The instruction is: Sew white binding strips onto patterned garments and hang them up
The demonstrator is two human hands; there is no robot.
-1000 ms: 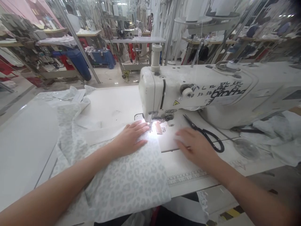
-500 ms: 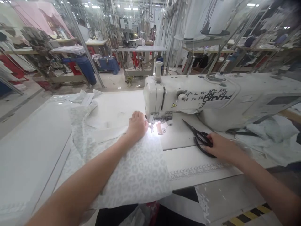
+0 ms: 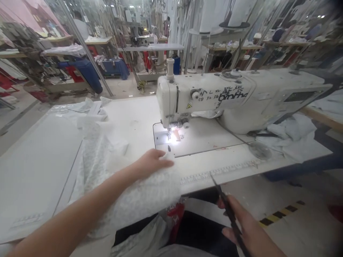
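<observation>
My left hand (image 3: 151, 161) grips the right end of a pale fabric piece (image 3: 150, 196) with a grey spotted print, thumb and fingers closed on its edge. The fabric spreads left over the table and hangs over the front edge, blurred by motion. Just beyond that hand stands the white sewing machine (image 3: 177, 96), its lamp lit over the presser foot (image 3: 169, 132), with no fabric under it. Black scissors (image 3: 227, 208) are held in my right hand (image 3: 241, 221) in front of the table edge, blades pointing up and away from me.
A printed ruler strip (image 3: 214, 173) runs along the table's front edge. More pale fabric (image 3: 294, 137) lies at the right end of the table. Thread cones (image 3: 207, 18) stand behind the machine. Other worktables (image 3: 155, 47) fill the background.
My left hand has drawn the fabric away from the needle area, towards me. The scissors have left the tabletop, lifted by my right hand and brought towards my body. The view has shifted slightly.
</observation>
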